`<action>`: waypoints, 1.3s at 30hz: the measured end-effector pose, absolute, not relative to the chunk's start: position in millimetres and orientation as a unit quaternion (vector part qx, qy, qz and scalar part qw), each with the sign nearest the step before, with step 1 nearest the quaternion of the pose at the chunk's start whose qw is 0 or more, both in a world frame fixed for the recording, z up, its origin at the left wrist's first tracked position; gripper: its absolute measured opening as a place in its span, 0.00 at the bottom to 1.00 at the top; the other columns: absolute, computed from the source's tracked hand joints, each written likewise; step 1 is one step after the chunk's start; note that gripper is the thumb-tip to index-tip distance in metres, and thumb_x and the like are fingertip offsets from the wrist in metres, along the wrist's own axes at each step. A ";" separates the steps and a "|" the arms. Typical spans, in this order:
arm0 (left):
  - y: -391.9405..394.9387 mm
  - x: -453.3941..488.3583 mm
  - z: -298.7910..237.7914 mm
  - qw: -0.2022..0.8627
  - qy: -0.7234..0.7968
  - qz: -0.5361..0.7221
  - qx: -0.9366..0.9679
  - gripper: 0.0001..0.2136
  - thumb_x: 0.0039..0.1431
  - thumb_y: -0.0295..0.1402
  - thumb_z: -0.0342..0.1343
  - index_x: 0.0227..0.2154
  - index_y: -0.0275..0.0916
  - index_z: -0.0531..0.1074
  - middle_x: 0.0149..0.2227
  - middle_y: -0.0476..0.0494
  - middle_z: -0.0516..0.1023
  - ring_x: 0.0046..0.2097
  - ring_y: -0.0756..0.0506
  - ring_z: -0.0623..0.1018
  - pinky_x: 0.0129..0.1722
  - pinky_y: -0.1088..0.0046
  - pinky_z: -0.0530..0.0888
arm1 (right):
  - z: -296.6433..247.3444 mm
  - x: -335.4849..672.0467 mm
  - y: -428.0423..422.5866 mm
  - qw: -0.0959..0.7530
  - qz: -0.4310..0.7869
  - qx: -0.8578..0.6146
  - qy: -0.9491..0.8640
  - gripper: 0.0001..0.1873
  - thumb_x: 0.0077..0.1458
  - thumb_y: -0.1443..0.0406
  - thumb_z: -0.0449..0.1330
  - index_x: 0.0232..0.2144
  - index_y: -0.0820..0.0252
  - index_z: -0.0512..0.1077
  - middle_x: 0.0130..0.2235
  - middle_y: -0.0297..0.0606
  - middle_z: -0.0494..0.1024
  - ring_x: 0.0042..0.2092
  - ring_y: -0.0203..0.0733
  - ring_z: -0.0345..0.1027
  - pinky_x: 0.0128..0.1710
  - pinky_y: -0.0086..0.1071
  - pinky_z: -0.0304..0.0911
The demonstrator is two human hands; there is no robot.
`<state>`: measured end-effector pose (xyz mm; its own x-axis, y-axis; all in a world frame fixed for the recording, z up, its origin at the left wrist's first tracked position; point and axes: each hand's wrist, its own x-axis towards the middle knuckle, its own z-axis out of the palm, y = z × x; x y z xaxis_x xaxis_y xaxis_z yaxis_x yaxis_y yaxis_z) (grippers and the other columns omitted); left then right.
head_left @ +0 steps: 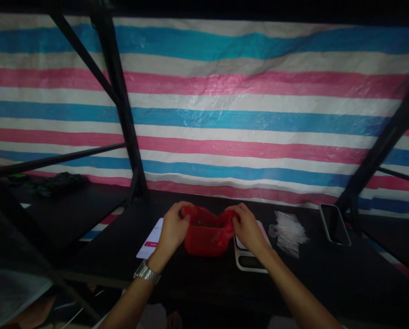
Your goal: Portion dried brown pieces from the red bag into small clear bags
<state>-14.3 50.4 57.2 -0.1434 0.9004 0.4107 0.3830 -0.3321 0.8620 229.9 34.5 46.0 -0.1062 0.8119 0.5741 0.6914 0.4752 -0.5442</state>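
Observation:
A red plastic bag (206,237) sits on the dark table, its mouth pulled apart so that dark contents show inside. My left hand (173,228) is closed on the bag's left rim; a metal watch is on that wrist. My right hand (246,226) is closed on the bag's right rim. A white digital scale (246,261) lies just right of the bag, partly under my right hand. A white sheet with pink print (151,241) lies left of the bag, partly behind my left hand.
A pile of small clear plastic bags (288,232) lies right of the scale, and a dark phone (335,224) further right. A striped blue, pink and white tarp (245,105) hangs behind. Black frame posts (120,100) stand left and right. Dark cloth (55,183) lies far left.

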 end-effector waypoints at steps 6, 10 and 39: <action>38.8 -18.3 75.1 0.218 0.506 0.538 0.638 0.15 0.49 0.20 0.57 0.35 0.42 0.82 0.33 0.49 0.77 0.36 0.44 0.75 0.42 0.69 0.69 | 54.1 223.2 42.4 0.484 0.087 -0.465 -0.736 0.26 0.55 0.81 0.50 0.44 0.59 0.81 0.45 0.42 0.80 0.49 0.44 0.77 0.55 0.42 0.72; 18.1 -22.2 62.5 0.243 0.500 0.495 0.668 0.13 0.47 0.21 0.63 0.34 0.44 0.84 0.35 0.45 0.79 0.39 0.41 0.77 0.47 0.66 0.71 | 45.2 218.2 26.8 0.405 0.127 -0.457 -0.782 0.27 0.52 0.83 0.51 0.40 0.57 0.84 0.43 0.40 0.81 0.44 0.41 0.79 0.49 0.35 0.73; 48.2 -34.8 75.5 0.300 0.499 0.515 0.629 0.17 0.50 0.31 0.53 0.40 0.37 0.82 0.39 0.41 0.88 0.37 0.42 0.85 0.41 0.65 0.81 | 75.2 240.3 37.1 0.263 0.128 -0.422 -0.858 0.22 0.64 0.75 0.57 0.54 0.55 0.81 0.51 0.45 0.81 0.54 0.47 0.73 0.58 0.39 0.69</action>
